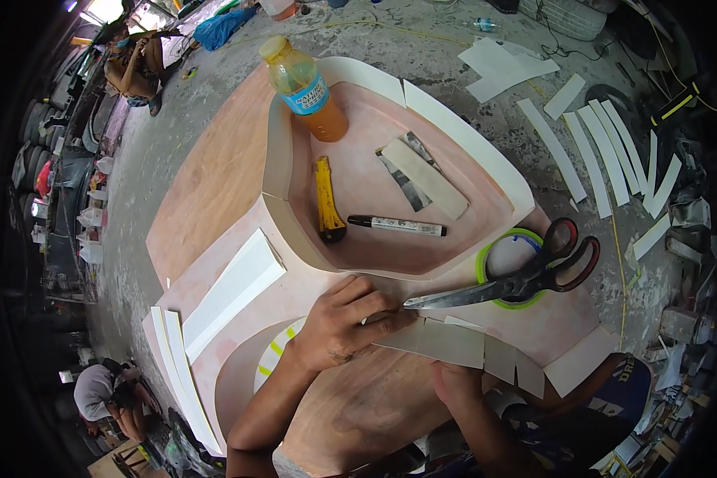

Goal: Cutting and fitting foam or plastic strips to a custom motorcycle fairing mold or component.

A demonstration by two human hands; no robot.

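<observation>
My left hand is closed, its fingers curled and pinching the left end of a white card strip. The strip bends along the near edge of a pale pinkish molded form, with slits cut across it. My right hand is at the strip's lower edge; its fingers are mostly hidden behind the card. Just above the strip, black-handled scissors lie across a green-rimmed tape roll. In the form's recess are a yellow cutter knife, a marker and a beige block.
A bottle of orange liquid stands at the recess's far left. White strips lie on the form's left side, and several more cut strips are on the concrete floor at right. Two people sit or crouch at left.
</observation>
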